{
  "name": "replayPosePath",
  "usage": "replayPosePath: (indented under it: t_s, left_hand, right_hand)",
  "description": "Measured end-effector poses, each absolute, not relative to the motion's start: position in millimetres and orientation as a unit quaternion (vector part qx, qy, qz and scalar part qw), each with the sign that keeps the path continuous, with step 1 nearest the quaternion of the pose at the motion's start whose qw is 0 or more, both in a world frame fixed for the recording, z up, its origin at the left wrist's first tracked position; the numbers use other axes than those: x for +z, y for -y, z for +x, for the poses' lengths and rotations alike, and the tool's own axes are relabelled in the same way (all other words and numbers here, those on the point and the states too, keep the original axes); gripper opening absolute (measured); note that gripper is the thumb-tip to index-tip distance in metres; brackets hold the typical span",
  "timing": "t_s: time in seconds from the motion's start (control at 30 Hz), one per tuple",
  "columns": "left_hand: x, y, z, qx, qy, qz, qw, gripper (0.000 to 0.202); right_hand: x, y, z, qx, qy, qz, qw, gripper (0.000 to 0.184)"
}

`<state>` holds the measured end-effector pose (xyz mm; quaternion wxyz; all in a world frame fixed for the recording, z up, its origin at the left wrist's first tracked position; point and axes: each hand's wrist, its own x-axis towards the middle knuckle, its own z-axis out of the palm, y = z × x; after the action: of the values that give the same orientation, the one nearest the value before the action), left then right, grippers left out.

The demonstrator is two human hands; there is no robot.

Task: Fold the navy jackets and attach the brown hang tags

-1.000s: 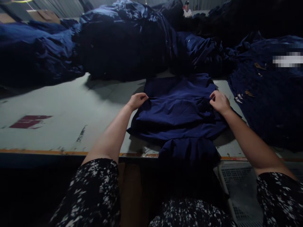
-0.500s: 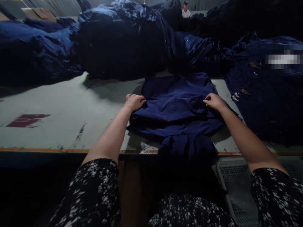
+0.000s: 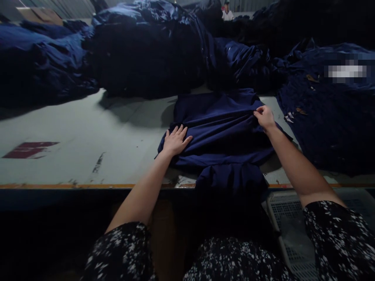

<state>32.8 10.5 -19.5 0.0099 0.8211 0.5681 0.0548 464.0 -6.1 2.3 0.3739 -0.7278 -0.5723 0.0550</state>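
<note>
A dark navy garment (image 3: 216,132) lies spread and wrinkled on the pale table (image 3: 73,136), its near part hanging over the front edge. My left hand (image 3: 175,141) rests flat on the garment's left side with the fingers spread. At the right side my right hand (image 3: 265,117) pinches the cloth between thumb and fingers, and taut creases run leftward from that grip. What kind of garment it is cannot be made out.
Large navy cloth heaps (image 3: 152,50) line the back of the table. Another navy pile (image 3: 328,117) with small tags lies at the right. Below the edge stands a grey plastic basket (image 3: 288,226). Far behind is a person (image 3: 227,13).
My left hand has let go of the cloth's left edge and moved nearer, now flat on it. The right hand has shifted slightly away from me, still pinching, and the creases have tightened.
</note>
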Motion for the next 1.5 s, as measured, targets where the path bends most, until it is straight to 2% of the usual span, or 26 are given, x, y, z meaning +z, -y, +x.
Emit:
replayPosePath:
  t_s: [0.17, 0.3, 0.4, 0.5, 0.57, 0.67, 0.73, 0.8, 0.9, 1.1, 1.23, 1.3, 1.37, 1.43, 1.5]
  left_hand:
    - [-13.6, -21.4, 25.9, 0.088, -0.572, 0.811, 0.083, 0.06]
    - [13.2, -30.8, -3.2, 0.263, -0.562, 0.77, 0.148, 0.044]
    - [31.5, -30.6, -26.4, 0.363, -0.577, 0.692, 0.235, 0.036]
    - [35.5, -24.8, -40.8, 0.327, -0.615, 0.651, 0.301, 0.034]
    - [29.4, -17.9, -47.2, 0.265, -0.609, 0.673, 0.324, 0.046]
    - [12.6, -3.2, -51.6, 0.205, -0.564, 0.732, 0.321, 0.08]
    - [0.9, 8.1, -49.5, 0.19, -0.586, 0.746, 0.252, 0.101]
    - [-7.3, 18.8, -44.9, 0.194, -0.631, 0.733, 0.163, 0.109]
    - [-9.3, 32.2, -42.9, 0.227, -0.642, 0.727, 0.086, 0.089]
    - [-5.4, 51.2, -53.8, 0.213, -0.703, 0.677, 0.038, 0.04]
    - [-11.5, 55.7, -49.5, 0.189, -0.717, 0.668, 0.056, 0.03]
    - [-7.5, 54.2, -55.9, 0.197, -0.705, 0.673, 0.102, 0.027]
    - [4.0, 48.6, -71.1, 0.186, -0.67, 0.684, 0.221, 0.026]
    - [19.0, 36.7, -87.7, 0.154, -0.613, 0.681, 0.369, 0.039]
    - [30.9, 17.1, -94.0, 0.158, -0.591, 0.668, 0.423, 0.045]
  right_hand:
    - [0.3, 28.0, 456.0, 0.077, 0.548, -0.782, 0.288, 0.019]
    - [18.1, 51.9, 447.9, -0.011, 0.624, -0.732, 0.273, 0.024]
    - [27.0, 62.8, 437.9, -0.016, 0.697, -0.67, 0.254, 0.028]
    - [20.9, 63.6, 429.1, 0.01, 0.748, -0.621, 0.235, 0.031]
    - [10.9, 60.4, 426.6, 0.019, 0.77, -0.602, 0.212, 0.036]
    - [-4.7, 54.8, 428.6, 0.032, 0.778, -0.61, 0.145, 0.049]
    - [-12.5, 52.2, 432.3, 0.042, 0.778, -0.619, 0.098, 0.057]
    - [-18.2, 49.9, 436.9, 0.042, 0.781, -0.619, 0.07, 0.061]
    - [-24.0, 45.1, 445.0, 0.023, 0.785, -0.616, 0.064, 0.06]
    - [-29.7, 33.7, 459.6, 0.015, 0.774, -0.629, 0.078, 0.049]
    - [-26.5, 36.3, 466.6, 0.007, 0.75, -0.651, 0.113, 0.045]
    - [-22.0, 41.7, 472.9, 0.019, 0.757, -0.644, 0.109, 0.041]
    - [-15.3, 46.8, 481.5, 0.05, 0.761, -0.636, 0.117, 0.039]
    - [-7.5, 48.3, 489.5, 0.071, 0.747, -0.643, 0.152, 0.041]
    - [-0.7, 45.1, 492.8, 0.053, 0.734, -0.648, 0.193, 0.041]
